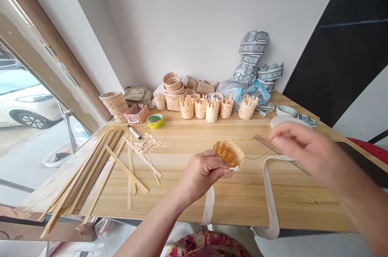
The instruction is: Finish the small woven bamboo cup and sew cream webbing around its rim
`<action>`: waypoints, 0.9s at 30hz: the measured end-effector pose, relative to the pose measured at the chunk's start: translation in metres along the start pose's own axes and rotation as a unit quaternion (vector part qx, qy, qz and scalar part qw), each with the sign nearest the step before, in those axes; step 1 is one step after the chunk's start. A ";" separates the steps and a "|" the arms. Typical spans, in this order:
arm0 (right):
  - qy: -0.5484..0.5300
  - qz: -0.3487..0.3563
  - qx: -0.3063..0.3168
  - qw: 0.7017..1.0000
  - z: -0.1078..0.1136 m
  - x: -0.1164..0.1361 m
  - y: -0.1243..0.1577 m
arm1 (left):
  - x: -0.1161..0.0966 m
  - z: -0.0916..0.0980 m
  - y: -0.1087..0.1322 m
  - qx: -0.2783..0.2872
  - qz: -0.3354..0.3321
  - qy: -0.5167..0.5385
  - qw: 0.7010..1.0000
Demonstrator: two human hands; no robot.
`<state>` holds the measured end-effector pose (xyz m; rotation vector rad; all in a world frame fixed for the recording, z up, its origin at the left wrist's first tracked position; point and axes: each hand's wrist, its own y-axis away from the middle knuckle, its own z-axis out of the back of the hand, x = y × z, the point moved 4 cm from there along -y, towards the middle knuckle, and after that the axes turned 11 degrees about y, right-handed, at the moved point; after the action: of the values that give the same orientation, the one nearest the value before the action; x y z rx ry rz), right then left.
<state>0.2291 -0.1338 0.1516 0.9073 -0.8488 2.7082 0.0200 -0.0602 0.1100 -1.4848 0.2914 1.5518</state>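
Observation:
My left hand [209, 170] is closed in a pinch at the front of a small woven basket [228, 151]. A small white end of fabric [235, 169] sticks out at its fingertips. A thin dark thread [254, 158] runs from there to my right hand [298, 148], which is raised to the right with its fingers pinched together, blurred by motion. Whether a needle is in those fingers cannot be made out. Cream cloth tape [271, 204] loops over the table's front edge, and another stretch hangs below my left hand. A wooden ruler [265, 142] lies partly behind the right hand.
Long wooden strips [87, 176] and offcuts [148, 144] lie left, near a marker [133, 132], yellow tape roll [155, 121] and pink crate [136, 114]. Several woven baskets [212, 109] line the back. Patterned grey pieces [253, 43] stand back right, near a white tape roll [286, 111].

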 end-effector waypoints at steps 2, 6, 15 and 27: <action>0.038 0.088 0.157 0.983 -0.031 0.036 0.023 | -0.005 -0.002 0.000 0.000 -0.020 -0.027 0.999; 0.103 0.189 0.162 0.963 -0.053 0.064 0.036 | -0.009 -0.002 0.001 -0.002 -0.027 -0.037 0.999; 0.117 0.257 0.169 0.944 -0.056 0.060 0.032 | -0.003 0.001 0.002 0.012 0.044 0.008 0.999; 0.081 0.253 0.179 0.947 -0.061 0.061 0.042 | 0.004 0.010 0.008 0.098 0.090 0.136 0.982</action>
<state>0.1365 -0.1361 0.1283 0.5613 -0.6332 3.4081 0.0083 -0.0553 0.1060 -1.5459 0.7348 1.4111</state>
